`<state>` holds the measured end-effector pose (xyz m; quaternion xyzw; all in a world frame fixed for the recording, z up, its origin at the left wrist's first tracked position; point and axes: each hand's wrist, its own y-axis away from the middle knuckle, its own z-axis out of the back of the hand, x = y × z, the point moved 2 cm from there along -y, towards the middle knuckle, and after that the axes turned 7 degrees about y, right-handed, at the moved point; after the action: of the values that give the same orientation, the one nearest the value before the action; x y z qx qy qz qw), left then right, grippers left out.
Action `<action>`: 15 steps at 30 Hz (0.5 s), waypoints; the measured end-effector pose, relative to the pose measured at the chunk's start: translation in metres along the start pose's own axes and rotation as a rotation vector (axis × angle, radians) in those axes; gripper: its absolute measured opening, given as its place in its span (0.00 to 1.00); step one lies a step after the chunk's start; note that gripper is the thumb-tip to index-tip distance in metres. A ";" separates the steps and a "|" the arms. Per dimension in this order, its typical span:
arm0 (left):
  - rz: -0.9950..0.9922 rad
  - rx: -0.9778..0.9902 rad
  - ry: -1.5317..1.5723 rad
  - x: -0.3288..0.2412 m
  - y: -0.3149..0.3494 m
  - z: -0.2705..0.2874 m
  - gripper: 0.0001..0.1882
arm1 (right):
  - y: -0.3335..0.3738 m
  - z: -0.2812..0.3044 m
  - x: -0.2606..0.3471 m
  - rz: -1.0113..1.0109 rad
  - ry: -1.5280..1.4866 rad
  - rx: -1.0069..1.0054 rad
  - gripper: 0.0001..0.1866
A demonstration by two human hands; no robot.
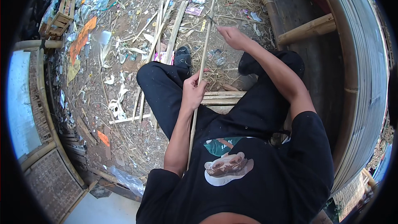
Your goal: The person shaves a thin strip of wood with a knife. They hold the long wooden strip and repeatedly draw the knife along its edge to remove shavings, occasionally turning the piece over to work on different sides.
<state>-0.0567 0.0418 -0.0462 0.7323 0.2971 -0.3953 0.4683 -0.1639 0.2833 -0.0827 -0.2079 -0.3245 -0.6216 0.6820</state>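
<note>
A long, thin bamboo strip (205,43) runs from beside my body out past my knees, its far end pointing away from me. My left hand (194,90) is closed around it between my legs, with the thumb on top. Farther out, my right hand (233,36) is closed on a knife (211,19). Its dark blade lies across the strip near the far end. Fingers cover most of the knife's handle. The near end of the strip passes along my left forearm and is partly hidden by it.
Several split bamboo slats (176,27) lie on the littered ground ahead and to the left. A wooden crate (62,10) stands at the far left. On the right is a bamboo-framed structure with a crossbar (306,29). Plastic scraps and shavings are scattered around.
</note>
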 end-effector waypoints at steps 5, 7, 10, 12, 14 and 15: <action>0.024 -0.003 0.027 -0.007 0.007 0.001 0.18 | 0.029 -0.024 0.034 0.324 -0.033 0.097 0.28; 0.058 0.013 0.062 -0.010 0.005 -0.002 0.18 | 0.005 -0.005 0.005 -0.003 0.052 -0.018 0.28; 0.082 0.061 0.003 -0.019 0.006 -0.004 0.16 | 0.002 0.002 -0.006 -0.047 -0.081 -0.095 0.29; 0.118 0.088 -0.068 -0.024 0.006 -0.003 0.13 | 0.013 -0.004 0.003 -0.065 -0.173 -0.080 0.30; 0.176 0.050 -0.065 -0.030 0.006 0.002 0.11 | 0.023 -0.003 0.014 -0.024 -0.179 0.024 0.29; 0.239 0.026 -0.071 -0.032 0.006 0.002 0.10 | 0.027 -0.001 0.017 0.006 -0.190 0.117 0.27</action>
<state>-0.0686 0.0358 -0.0167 0.7541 0.1856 -0.3659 0.5128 -0.1367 0.2740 -0.0679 -0.2269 -0.4228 -0.5772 0.6608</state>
